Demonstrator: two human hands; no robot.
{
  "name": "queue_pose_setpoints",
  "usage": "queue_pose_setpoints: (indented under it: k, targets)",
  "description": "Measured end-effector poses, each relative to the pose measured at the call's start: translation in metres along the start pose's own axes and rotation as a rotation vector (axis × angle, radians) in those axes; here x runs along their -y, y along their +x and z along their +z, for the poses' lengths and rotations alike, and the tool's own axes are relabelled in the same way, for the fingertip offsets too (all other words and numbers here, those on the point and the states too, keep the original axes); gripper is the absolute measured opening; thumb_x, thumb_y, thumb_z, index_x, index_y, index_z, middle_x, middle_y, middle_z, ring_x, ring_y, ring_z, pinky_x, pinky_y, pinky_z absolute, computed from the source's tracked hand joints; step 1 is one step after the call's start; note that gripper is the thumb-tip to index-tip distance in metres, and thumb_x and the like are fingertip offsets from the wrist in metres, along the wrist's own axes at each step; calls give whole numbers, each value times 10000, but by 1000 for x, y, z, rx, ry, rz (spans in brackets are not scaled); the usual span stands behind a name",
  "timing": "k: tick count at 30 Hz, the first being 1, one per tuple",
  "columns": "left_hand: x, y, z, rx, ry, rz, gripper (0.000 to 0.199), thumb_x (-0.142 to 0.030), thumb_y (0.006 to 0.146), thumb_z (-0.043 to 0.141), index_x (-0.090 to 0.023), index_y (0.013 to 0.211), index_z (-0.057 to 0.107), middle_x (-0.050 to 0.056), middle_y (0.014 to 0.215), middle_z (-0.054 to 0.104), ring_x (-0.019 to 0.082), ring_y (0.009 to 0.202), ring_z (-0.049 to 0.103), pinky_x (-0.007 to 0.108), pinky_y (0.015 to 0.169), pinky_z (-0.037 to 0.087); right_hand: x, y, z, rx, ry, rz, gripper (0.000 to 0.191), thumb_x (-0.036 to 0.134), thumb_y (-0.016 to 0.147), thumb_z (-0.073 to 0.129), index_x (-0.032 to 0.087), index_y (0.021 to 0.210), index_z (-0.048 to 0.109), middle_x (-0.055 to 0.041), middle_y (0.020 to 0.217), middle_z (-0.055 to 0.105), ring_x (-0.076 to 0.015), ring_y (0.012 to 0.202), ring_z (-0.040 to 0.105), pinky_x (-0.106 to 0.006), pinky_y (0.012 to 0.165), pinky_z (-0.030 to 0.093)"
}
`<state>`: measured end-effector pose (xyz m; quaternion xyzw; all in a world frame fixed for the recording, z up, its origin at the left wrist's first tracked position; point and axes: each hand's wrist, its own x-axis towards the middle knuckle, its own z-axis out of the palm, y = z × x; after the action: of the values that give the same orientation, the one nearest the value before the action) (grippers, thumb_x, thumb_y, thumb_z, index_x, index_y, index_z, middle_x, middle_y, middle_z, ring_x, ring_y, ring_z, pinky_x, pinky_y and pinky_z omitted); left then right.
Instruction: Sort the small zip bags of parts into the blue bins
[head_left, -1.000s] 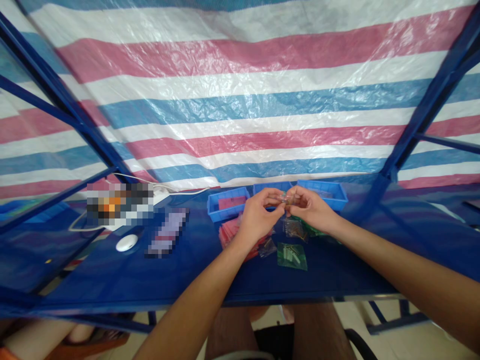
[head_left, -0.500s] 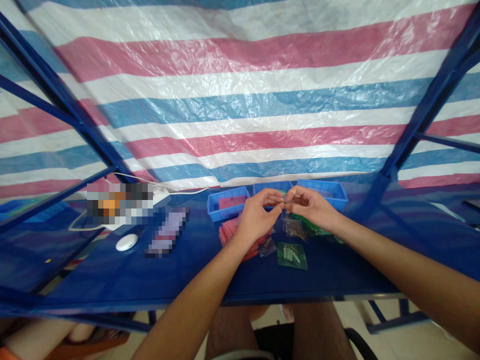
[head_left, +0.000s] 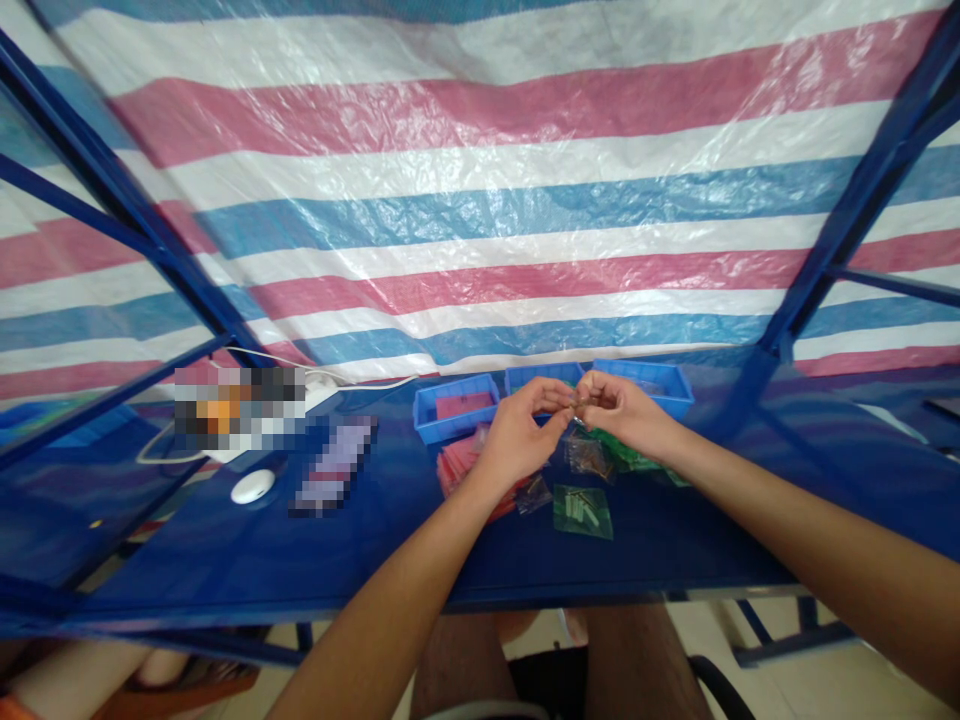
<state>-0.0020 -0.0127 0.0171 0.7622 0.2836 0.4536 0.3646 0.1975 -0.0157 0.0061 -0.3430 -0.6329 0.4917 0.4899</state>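
Observation:
My left hand (head_left: 520, 432) and my right hand (head_left: 628, 414) meet over the table, fingertips pinched together. Between them is something small and shiny that I cannot make out. Just below the fingertips lies a clear bag (head_left: 589, 458) of small brownish pieces. Nearer to me a green-tinted bag (head_left: 583, 512) holds several pale rods and darker, thin pieces. A small clear bag (head_left: 534, 495) lies left of it. Pink bags (head_left: 457, 466) are piled beside my left wrist, and green bags (head_left: 634, 456) lie under my right hand.
Behind my hands stand a left blue bin (head_left: 457, 408) with pink contents, a middle blue bin (head_left: 541, 377) and a right blue bin (head_left: 664, 385). Left are a white oval object (head_left: 253, 487), a blurred-out flat item (head_left: 336, 465) and cables. Blue frame posts flank the striped sheet (head_left: 480, 220).
My fingertips have shifted slightly to the right and stay pinched together. A shiny bit now shows beneath them. The bags and bins lie as before.

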Motion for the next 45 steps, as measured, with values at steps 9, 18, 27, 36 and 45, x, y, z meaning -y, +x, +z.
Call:
queue_pose_setpoints:
  k: [9, 18, 27, 36, 45]
  targets:
    - [-1, 0, 1, 4, 11, 8, 182, -196, 946, 690, -184, 1122, 643, 87, 1100, 763, 173, 1009, 756, 345, 1000, 601, 3, 0, 1, -10, -51, 0, 213, 243, 743, 733, 242, 814, 532, 55, 715, 545, -129, 617, 441, -281, 597, 310]
    - [0, 1, -1, -59, 57, 33, 181, -194, 931, 705, -189, 1103, 652, 77, 1076, 759, 178, 976, 758, 355, 975, 611, -4, 3, -5, -47, -84, -2, 193, 275, 781, 757, 242, 830, 574, 53, 695, 564, -129, 596, 473, -284, 574, 339]
    - [-10, -2, -4, -59, 285, 101, 229, -273, 958, 696, -233, 1177, 749, 70, 1151, 751, 185, 920, 734, 326, 859, 620, -3, 4, -3, -180, -18, 32, 345, 434, 716, 911, 250, 845, 649, 26, 727, 666, -139, 575, 533, -297, 534, 426]
    - [-5, -1, -6, -115, 270, 36, 208, -234, 911, 750, -215, 1117, 763, 64, 1090, 792, 213, 970, 757, 355, 896, 619, 4, 0, -4, -78, 74, 75, 346, 581, 800, 850, 241, 854, 811, -83, 982, 801, -277, 925, 738, -367, 695, 625]
    - [8, 2, -8, -157, 91, -70, 192, -312, 937, 740, -196, 1088, 765, 78, 1073, 808, 211, 944, 773, 366, 915, 629, 4, 3, -5, -233, -48, -20, 356, 585, 788, 866, 251, 872, 776, -54, 851, 770, -198, 701, 672, -319, 564, 558]
